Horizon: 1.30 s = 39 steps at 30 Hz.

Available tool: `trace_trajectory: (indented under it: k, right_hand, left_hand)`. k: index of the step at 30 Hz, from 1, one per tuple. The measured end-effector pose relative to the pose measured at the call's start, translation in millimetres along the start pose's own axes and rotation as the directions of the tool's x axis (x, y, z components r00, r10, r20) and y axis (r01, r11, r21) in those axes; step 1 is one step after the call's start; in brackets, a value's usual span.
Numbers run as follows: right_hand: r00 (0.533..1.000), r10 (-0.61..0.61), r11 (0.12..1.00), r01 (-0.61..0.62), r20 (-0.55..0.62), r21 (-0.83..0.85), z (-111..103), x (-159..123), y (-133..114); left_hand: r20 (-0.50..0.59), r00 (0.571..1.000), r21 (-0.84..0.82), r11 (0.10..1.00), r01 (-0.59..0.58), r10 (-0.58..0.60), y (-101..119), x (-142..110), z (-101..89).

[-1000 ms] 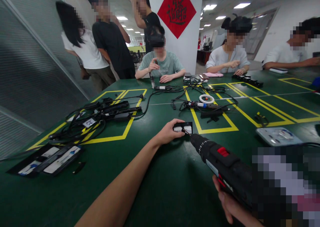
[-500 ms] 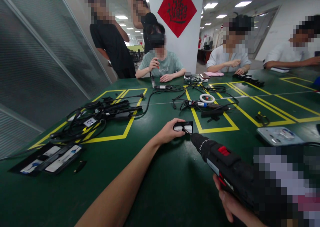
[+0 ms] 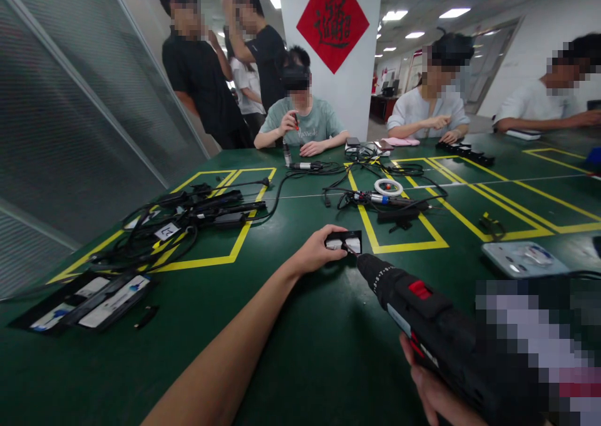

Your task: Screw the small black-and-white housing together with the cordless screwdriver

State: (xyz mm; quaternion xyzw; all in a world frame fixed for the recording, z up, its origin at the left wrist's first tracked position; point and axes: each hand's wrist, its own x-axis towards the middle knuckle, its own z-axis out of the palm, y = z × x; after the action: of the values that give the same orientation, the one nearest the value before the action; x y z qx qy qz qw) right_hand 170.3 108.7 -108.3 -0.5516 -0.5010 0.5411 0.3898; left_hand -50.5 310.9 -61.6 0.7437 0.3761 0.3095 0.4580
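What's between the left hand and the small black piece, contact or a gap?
Touching. The head view shows the left hand gripping the small black piece by its left end.

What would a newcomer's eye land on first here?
Probably the big black drill in the right hand, angled from the lower right toward the small black piece in the left hand. Then the red diamond sign on the pillar at top centre.

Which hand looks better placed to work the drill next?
Right, I'd judge: the right hand holds the drill, whose bit points at the small black piece. The left hand seems occupied, its fingers gripping that piece.
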Motion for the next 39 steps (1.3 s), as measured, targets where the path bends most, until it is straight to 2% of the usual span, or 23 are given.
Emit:
trace_trajectory:
  k: [4, 8, 10, 12, 14, 15, 18, 20, 22, 23, 24, 28, 32, 36, 39]
  right_hand:
    - [0.995, 0.102, 0.983, -0.104, 0.020, 0.151, -7.6, 7.8, -12.8]
    - [0.965, 0.237, 0.938, -0.258, 0.116, 0.231, -3.6, 20.3, -6.7]
    - [0.900, 0.363, 0.887, -0.413, 0.240, 0.206, -5.0, 27.5, -3.4]
    - [0.801, 0.475, 0.827, -0.548, 0.364, 0.128, -9.5, 33.3, -3.5]
    - [0.724, 0.543, 0.785, -0.618, 0.426, 0.051, -14.1, 35.9, -6.5]
    - [0.710, 0.558, 0.777, -0.629, 0.430, 0.030, -15.4, 35.6, -8.5]
    - [0.738, 0.547, 0.795, -0.606, 0.396, 0.031, -13.3, 26.6, -15.1]
    - [0.816, 0.468, 0.848, -0.523, 0.339, 0.086, -8.2, 14.8, -19.8]
    - [0.926, 0.317, 0.923, -0.351, 0.207, 0.160, -2.8, 1.3, -25.5]
    - [0.957, 0.251, 0.946, -0.274, 0.144, 0.174, -0.5, -4.9, -28.9]
    - [0.970, 0.218, 0.956, -0.235, 0.110, 0.178, 1.3, -10.2, -32.7]
    - [0.973, 0.216, 0.957, -0.227, 0.081, 0.178, 3.6, -19.5, -49.5]
    - [0.963, 0.238, 0.945, -0.259, 0.124, 0.199, 0.0, -16.0, -60.3]
    - [0.956, 0.263, 0.935, -0.286, 0.131, 0.208, -7.1, -12.0, -58.7]
    - [0.970, 0.215, 0.950, -0.235, 0.112, 0.208, -9.6, -12.4, -50.7]
  left_hand:
    - [0.001, 1.000, -0.010, 1.000, 0.009, -0.009, 2.8, -0.5, -0.3]
    - [0.007, 1.000, -0.020, 1.000, 0.018, -0.018, 2.1, -0.5, -0.6]
    - [0.007, 1.000, -0.014, 1.000, 0.015, -0.015, 0.7, -0.6, -0.5]
    - [-0.002, 1.000, 0.003, 1.000, 0.010, -0.010, -1.2, -0.6, -0.5]
    - [-0.007, 1.000, 0.015, 1.000, 0.006, -0.006, -3.1, -0.6, -0.5]
    - [-0.007, 1.000, 0.016, 1.000, 0.003, -0.003, -3.9, -0.5, -0.6]
    - [-0.001, 1.000, 0.012, 1.000, -0.003, 0.003, -5.4, -0.2, -0.9]
    - [0.005, 1.000, 0.006, 1.000, -0.006, 0.006, -5.6, 0.1, -1.1]
    - [0.007, 1.000, 0.003, 1.000, -0.010, 0.010, -5.7, 0.3, -1.1]
    - [0.006, 1.000, 0.004, 1.000, -0.012, 0.012, -5.9, 0.4, -1.1]
    - [0.005, 1.000, 0.005, 1.000, -0.014, 0.014, -6.1, 0.5, -1.0]
    - [0.001, 1.000, 0.007, 1.000, -0.017, 0.017, -6.5, 0.7, -0.7]
    - [0.000, 1.000, 0.007, 1.000, -0.012, 0.012, -5.9, 0.7, -0.7]
    - [-0.010, 1.000, 0.016, 1.000, -0.019, 0.019, -5.0, 0.7, -0.8]
    - [-0.004, 1.000, 0.018, 1.000, -0.020, 0.020, -4.7, 1.0, -0.8]
